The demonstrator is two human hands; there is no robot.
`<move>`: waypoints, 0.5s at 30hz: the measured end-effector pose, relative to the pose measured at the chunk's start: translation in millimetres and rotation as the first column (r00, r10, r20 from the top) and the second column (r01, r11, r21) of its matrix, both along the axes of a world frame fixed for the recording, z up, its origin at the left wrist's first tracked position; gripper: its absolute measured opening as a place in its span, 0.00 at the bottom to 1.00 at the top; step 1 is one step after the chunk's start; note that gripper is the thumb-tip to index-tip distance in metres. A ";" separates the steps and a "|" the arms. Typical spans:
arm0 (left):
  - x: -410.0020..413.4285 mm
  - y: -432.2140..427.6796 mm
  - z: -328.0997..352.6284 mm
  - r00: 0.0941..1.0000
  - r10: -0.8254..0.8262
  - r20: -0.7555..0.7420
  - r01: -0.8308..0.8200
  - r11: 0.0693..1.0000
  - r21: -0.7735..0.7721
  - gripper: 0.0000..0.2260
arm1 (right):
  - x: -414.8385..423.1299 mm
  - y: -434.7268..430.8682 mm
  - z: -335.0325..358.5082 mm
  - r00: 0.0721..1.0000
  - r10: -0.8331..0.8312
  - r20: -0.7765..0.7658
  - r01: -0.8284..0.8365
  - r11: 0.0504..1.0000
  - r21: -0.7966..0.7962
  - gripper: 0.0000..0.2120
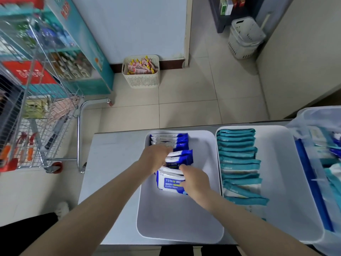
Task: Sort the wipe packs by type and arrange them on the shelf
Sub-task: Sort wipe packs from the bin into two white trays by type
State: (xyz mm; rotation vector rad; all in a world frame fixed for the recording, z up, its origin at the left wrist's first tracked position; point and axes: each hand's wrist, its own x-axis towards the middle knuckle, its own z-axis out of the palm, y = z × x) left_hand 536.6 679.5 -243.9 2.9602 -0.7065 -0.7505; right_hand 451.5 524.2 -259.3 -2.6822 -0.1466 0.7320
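Two white trays sit side by side on a grey table. The left tray (177,224) holds a row of blue-and-white alcohol wipe packs (181,140) standing on edge at its far end. My left hand (156,157) rests against the middle of that row, fingers laid over the packs. My right hand (195,180) grips the nearest blue pack (169,182), which leans back with its label showing. The right tray (280,163) holds a long row of teal wipe packs (238,156).
A clear plastic bin (324,156) with mixed packs stands at the right. A wire shopping cart (36,115) is on the left, a cream basket of pink packets (141,71) by the wall, another basket (243,37) farther back.
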 end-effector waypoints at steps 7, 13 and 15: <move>-31.0 13.8 5.6 0.987 0.057 0.153 -0.041 0.994 -0.105 0.18 | -3.8 3.8 -19.6 0.886 -0.449 -0.120 0.464 0.857 0.223 0.13; -60.5 10.9 -8.4 0.977 0.072 0.199 -0.048 0.991 -0.126 0.25 | -6.1 17.7 -27.4 0.782 -0.568 -0.257 0.623 0.709 0.329 0.18; -63.9 9.0 -7.0 0.977 0.122 0.172 -0.096 0.983 -0.155 0.25 | -9.6 16.7 -25.5 0.735 -0.651 -0.191 0.669 0.650 0.359 0.19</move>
